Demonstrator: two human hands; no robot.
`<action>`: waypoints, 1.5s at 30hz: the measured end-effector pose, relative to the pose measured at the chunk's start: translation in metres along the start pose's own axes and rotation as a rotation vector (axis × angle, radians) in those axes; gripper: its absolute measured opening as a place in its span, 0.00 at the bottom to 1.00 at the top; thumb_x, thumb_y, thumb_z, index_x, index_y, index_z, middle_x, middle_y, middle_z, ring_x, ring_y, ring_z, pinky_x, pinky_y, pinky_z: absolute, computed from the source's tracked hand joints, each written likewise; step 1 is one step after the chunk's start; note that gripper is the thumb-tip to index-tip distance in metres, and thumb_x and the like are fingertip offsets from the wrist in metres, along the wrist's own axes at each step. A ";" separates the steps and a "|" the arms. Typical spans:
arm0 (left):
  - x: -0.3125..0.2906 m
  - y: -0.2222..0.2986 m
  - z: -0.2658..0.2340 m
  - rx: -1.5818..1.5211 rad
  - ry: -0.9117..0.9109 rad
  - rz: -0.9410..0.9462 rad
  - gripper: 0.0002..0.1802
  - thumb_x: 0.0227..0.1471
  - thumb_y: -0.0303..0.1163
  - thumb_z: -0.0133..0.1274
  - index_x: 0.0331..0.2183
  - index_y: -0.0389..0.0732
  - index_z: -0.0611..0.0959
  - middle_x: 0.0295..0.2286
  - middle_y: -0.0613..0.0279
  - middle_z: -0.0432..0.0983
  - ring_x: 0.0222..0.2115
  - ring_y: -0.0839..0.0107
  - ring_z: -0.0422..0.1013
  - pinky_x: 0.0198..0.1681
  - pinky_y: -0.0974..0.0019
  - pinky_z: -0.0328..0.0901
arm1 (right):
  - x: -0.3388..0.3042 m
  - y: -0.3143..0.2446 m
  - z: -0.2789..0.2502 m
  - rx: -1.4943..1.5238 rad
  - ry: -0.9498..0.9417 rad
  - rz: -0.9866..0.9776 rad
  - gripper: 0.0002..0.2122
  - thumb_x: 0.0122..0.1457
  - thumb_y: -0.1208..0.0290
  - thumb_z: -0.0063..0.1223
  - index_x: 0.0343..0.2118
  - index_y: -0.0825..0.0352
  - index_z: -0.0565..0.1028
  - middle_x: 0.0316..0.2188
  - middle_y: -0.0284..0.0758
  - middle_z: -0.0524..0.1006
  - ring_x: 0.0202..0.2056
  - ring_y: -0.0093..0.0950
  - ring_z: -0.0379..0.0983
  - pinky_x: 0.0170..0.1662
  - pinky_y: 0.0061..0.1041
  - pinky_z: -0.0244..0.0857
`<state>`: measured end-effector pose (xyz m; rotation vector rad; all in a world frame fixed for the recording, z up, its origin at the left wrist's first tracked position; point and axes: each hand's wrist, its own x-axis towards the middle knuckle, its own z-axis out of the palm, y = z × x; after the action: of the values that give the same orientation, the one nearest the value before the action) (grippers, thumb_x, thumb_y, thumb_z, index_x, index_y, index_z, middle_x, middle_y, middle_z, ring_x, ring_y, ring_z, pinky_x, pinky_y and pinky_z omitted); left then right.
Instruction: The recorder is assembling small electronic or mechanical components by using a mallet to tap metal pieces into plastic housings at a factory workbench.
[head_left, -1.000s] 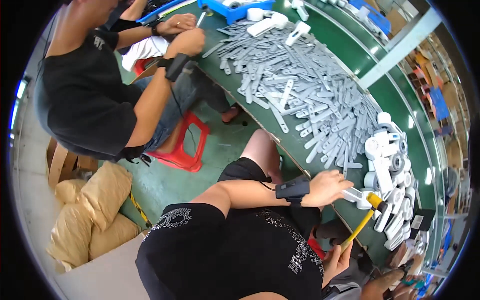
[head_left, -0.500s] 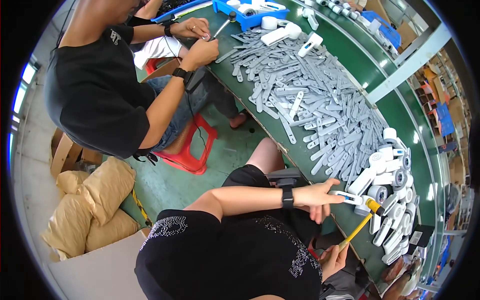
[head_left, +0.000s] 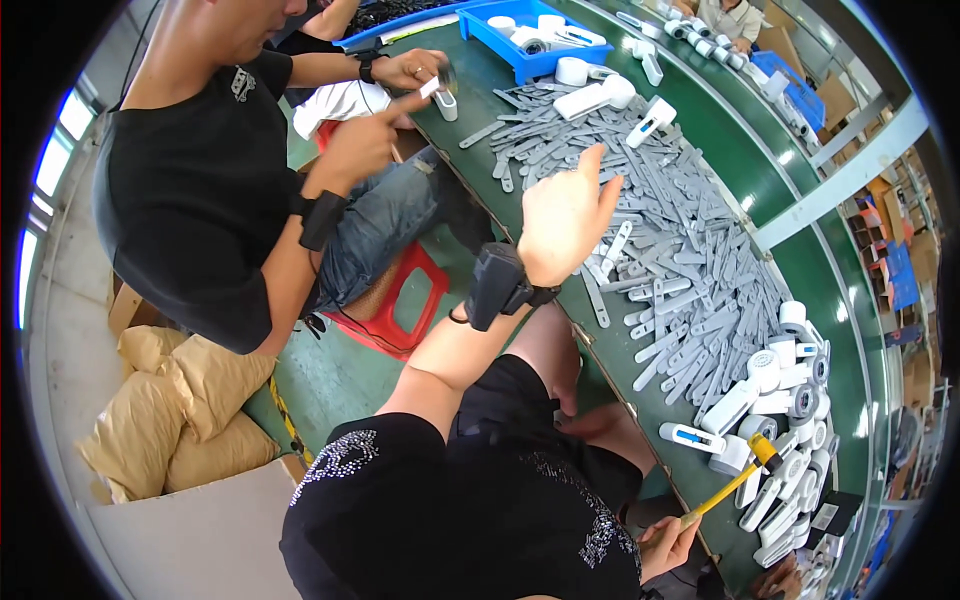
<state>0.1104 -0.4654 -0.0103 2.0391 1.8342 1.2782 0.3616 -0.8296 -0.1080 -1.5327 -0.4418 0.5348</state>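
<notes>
Yellow hammer (head_left: 728,485) over the near right of the green tabletop (head_left: 735,540), head outward by the white pieces; whether it touches them, cannot tell. Right hand (head_left: 668,545) closed round the handle's lower end, below the table edge; likely held there to leave the head free. One white handle-shaped piece with a blue strip (head_left: 692,438) lies alone just beyond the edge, apparently kept apart from the crowded heap of white parts (head_left: 795,470) for easy reach. Left hand (head_left: 565,215) well apart from the right, raised at the grey strips (head_left: 690,260), thumb and finger spread, nothing visible in it. Strips heaped loose mid-table, presumably within reach of both seats. Further left, a co-worker (head_left: 190,200) on a red stool (head_left: 425,300); blue tray (head_left: 525,66) of white parts beyond.
</notes>
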 end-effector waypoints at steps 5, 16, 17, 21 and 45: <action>-0.003 -0.001 0.018 -0.079 -0.019 0.049 0.24 0.53 0.41 0.53 0.49 0.40 0.72 0.16 0.54 0.75 0.19 0.52 0.73 0.24 0.52 0.67 | 0.013 0.007 -0.007 -0.047 -0.086 -0.056 0.24 0.63 0.72 0.47 0.61 0.67 0.60 0.22 0.34 0.69 0.15 0.19 0.61 0.16 0.16 0.56; -0.005 0.028 0.043 -0.277 -0.077 0.165 0.16 0.54 0.38 0.53 0.42 0.42 0.74 0.15 0.55 0.74 0.19 0.52 0.73 0.23 0.54 0.67 | 0.011 -0.002 0.020 -0.021 -0.073 -0.071 0.23 0.63 0.74 0.47 0.61 0.68 0.60 0.21 0.34 0.69 0.14 0.18 0.60 0.15 0.15 0.55; -0.002 0.031 0.039 -0.271 -0.130 0.136 0.16 0.54 0.38 0.53 0.43 0.41 0.73 0.20 0.52 0.76 0.22 0.51 0.74 0.26 0.54 0.68 | 0.012 -0.001 0.020 -0.017 -0.087 -0.096 0.23 0.63 0.74 0.47 0.61 0.69 0.60 0.21 0.34 0.69 0.14 0.18 0.60 0.15 0.15 0.55; 0.011 0.035 0.048 -0.292 -0.073 0.161 0.18 0.52 0.36 0.53 0.44 0.39 0.73 0.32 0.47 0.75 0.30 0.51 0.74 0.31 0.53 0.68 | 0.014 -0.001 0.024 -0.005 -0.077 -0.096 0.23 0.63 0.74 0.47 0.61 0.69 0.61 0.20 0.34 0.69 0.14 0.18 0.60 0.15 0.15 0.55; 0.161 -0.115 0.135 0.664 -0.021 -0.480 0.19 0.50 0.42 0.51 0.42 0.44 0.82 0.41 0.57 0.75 0.46 0.56 0.67 0.47 0.51 0.57 | 0.031 0.004 0.015 0.022 -0.109 -0.064 0.23 0.63 0.74 0.47 0.61 0.67 0.61 0.21 0.35 0.69 0.14 0.19 0.60 0.16 0.17 0.55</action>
<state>0.0944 -0.2377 -0.0837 1.6291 2.7690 0.5581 0.3774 -0.7994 -0.1140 -1.4678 -0.5656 0.5735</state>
